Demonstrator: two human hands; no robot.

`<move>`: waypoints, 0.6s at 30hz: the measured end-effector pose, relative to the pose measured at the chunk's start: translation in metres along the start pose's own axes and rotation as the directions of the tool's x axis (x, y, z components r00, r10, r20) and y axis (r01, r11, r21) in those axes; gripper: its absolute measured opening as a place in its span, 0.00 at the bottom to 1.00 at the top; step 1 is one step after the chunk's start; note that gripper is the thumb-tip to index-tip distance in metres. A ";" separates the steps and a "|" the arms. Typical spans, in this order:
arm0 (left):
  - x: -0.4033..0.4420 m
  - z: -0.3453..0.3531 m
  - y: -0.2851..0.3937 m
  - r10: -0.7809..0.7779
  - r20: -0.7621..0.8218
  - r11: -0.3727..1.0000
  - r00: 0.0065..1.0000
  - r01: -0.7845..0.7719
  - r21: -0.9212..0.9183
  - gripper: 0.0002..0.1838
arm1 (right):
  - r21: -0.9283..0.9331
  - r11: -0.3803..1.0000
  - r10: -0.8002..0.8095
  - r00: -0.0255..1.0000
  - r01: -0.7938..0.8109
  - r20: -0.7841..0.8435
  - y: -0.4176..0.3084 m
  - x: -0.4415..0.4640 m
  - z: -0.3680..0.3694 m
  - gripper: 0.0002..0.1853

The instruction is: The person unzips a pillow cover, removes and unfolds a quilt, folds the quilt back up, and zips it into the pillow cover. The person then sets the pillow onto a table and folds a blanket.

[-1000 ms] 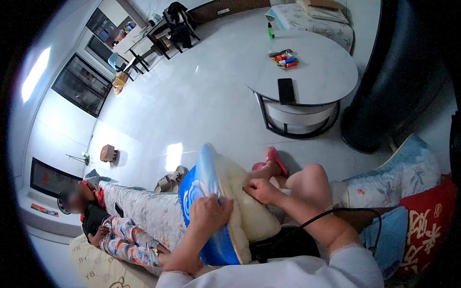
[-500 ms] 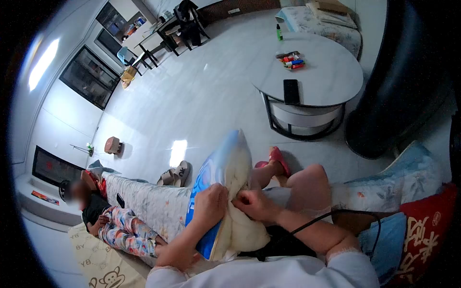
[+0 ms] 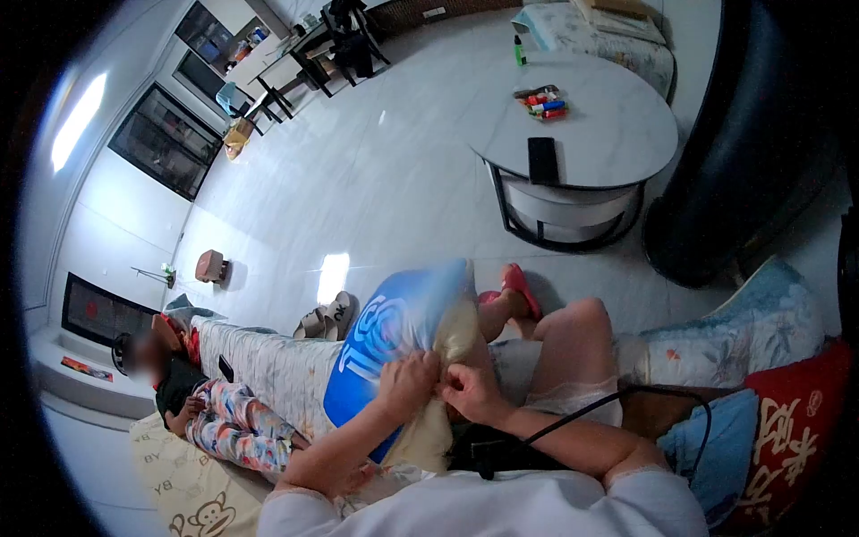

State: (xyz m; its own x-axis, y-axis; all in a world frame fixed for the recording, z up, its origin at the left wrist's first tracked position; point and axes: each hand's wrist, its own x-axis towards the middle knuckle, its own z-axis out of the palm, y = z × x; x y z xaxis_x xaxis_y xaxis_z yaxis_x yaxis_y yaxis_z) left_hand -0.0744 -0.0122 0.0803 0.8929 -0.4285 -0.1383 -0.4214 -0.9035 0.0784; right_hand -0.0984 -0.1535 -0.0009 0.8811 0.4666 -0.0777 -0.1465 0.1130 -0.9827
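A cushion (image 3: pixel 380 327) with a blue and white printed cover lies tilted across my lap, its cream side (image 3: pixel 456 336) facing right. My left hand (image 3: pixel 409 387) is closed, gripping the cushion along the seam between blue and cream. Right beside it, my right hand (image 3: pixel 472 394) pinches the same edge, with fingertips close to the left hand's. Whatever small part sits between the fingertips is hidden. A black cable (image 3: pixel 617 394) passes over my right forearm.
Ahead stands an oval table (image 3: pixel 608 125) with a dark phone (image 3: pixel 542 161), several colourful items (image 3: pixel 544 106) and a green bottle (image 3: pixel 520 52). A person (image 3: pixel 233 416) reclines on the sofa at left. Slippers (image 3: pixel 327 318) lie on the floor. A red cushion (image 3: pixel 796 430) is at right.
The cushion has turned so more of its blue printed face shows and less of the cream side. Both hands stay together at its edge, the left shifted slightly right.
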 end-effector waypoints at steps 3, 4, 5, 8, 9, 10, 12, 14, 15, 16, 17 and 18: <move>-0.005 0.003 -0.002 -0.018 0.038 0.998 0.999 0.021 -0.059 0.06 | -0.015 0.998 0.065 0.997 -0.065 0.044 -0.001 -0.002 -0.003 0.11; -0.006 0.002 -0.005 -0.005 0.038 0.986 0.999 0.011 -0.167 0.05 | -0.015 0.998 0.068 0.997 -0.067 0.042 0.000 -0.001 -0.003 0.11; -0.008 0.001 -0.009 -0.005 0.039 0.986 0.999 0.012 -0.169 0.05 | -0.039 0.999 -0.006 0.999 0.008 0.040 0.003 0.001 -0.001 0.11; -0.016 -0.002 -0.015 -0.102 0.021 0.708 0.995 0.087 -0.701 0.06 | -0.129 0.989 -0.063 0.996 0.071 0.066 0.002 0.001 0.000 0.12; -0.016 -0.007 -0.011 -0.107 0.020 0.711 0.994 0.090 -0.697 0.07 | -0.195 0.979 -0.046 0.996 0.061 0.083 0.001 0.001 -0.001 0.11; -0.014 -0.011 -0.007 -0.110 0.021 0.714 0.994 0.093 -0.694 0.07 | -0.194 0.979 -0.045 0.996 0.059 0.077 0.003 0.001 -0.001 0.11; -0.009 -0.009 -0.004 -0.019 -0.010 0.808 1.000 0.010 -0.589 0.08 | -0.199 0.977 -0.057 0.995 0.073 0.085 0.011 -0.005 0.002 0.12; -0.008 0.005 -0.004 0.003 -0.002 0.944 1.000 -0.003 -0.329 0.08 | -0.299 0.946 -0.099 0.990 0.125 0.099 0.020 -0.006 -0.003 0.11; -0.007 0.011 -0.002 -0.005 0.001 0.943 1.000 0.005 -0.334 0.08 | -0.391 0.902 -0.149 0.982 0.185 0.119 0.020 -0.007 -0.005 0.11; -0.006 0.017 0.001 -0.025 -0.029 0.976 0.999 0.018 -0.217 0.09 | -0.389 0.903 -0.144 0.981 0.182 0.127 0.021 -0.008 -0.010 0.11; -0.006 0.021 0.005 -0.040 -0.058 0.995 0.998 0.034 -0.098 0.09 | -0.241 0.965 -0.076 0.989 0.106 0.128 0.021 -0.009 -0.017 0.11; -0.007 0.021 0.009 -0.045 -0.054 0.994 0.998 0.039 -0.101 0.09 | -0.089 0.996 -0.010 0.991 0.022 0.137 0.020 -0.010 -0.026 0.11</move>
State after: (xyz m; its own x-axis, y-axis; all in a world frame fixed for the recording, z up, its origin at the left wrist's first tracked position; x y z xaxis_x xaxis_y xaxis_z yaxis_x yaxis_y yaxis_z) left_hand -0.0875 -0.0173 0.0608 0.9182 -0.3861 -0.0884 -0.3677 -0.9139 0.1722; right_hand -0.0982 -0.1785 -0.0242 0.8126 0.5812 -0.0444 -0.0867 0.0451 -0.9952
